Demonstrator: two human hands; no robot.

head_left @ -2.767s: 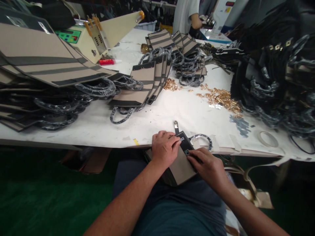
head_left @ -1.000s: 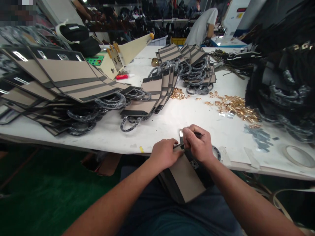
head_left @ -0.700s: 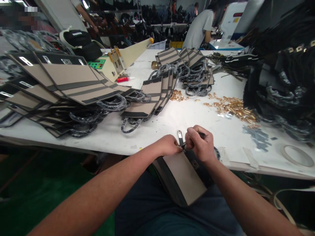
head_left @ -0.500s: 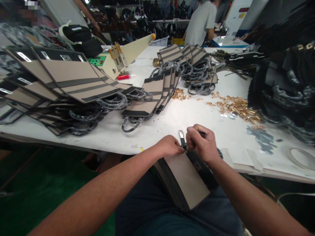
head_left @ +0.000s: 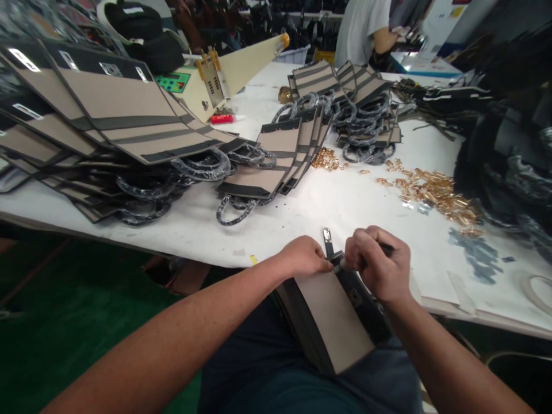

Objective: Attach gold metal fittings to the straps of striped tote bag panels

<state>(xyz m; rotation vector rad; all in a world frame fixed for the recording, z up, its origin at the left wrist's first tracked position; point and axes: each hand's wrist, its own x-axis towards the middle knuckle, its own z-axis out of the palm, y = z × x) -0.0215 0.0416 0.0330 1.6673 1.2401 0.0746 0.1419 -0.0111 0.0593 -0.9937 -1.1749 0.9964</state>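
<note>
A beige and black bag panel [head_left: 334,316] lies tilted across my lap, its upper end at the table edge. My left hand [head_left: 304,257] is closed on that upper end, thumb pressed near the black border. Just right of it, my right hand [head_left: 379,261] is wrapped round a dark-handled tool [head_left: 387,249]; most of the tool is hidden in the fist, and its lower end is near the panel's black border. A short black strap with a shiny metal tip [head_left: 326,234] sticks up beyond the panel, between the hands. A small metal fitting [head_left: 355,296] sits on the black border.
Stacked beige and black panels with plastic-wrapped handles [head_left: 194,167] cover the left of the table [head_left: 202,241]. Gold metal fittings [head_left: 444,192] and grey pieces [head_left: 476,256] lie to the right, near a tape roll [head_left: 537,290]. A cream machine [head_left: 207,86] stands behind; a person [head_left: 362,34] works farther back.
The view has shifted, so the table's things appear displaced. My right hand has drawn slightly right, away from my left hand, still gripping the tool. The left hand keeps its hold on the panel.
</note>
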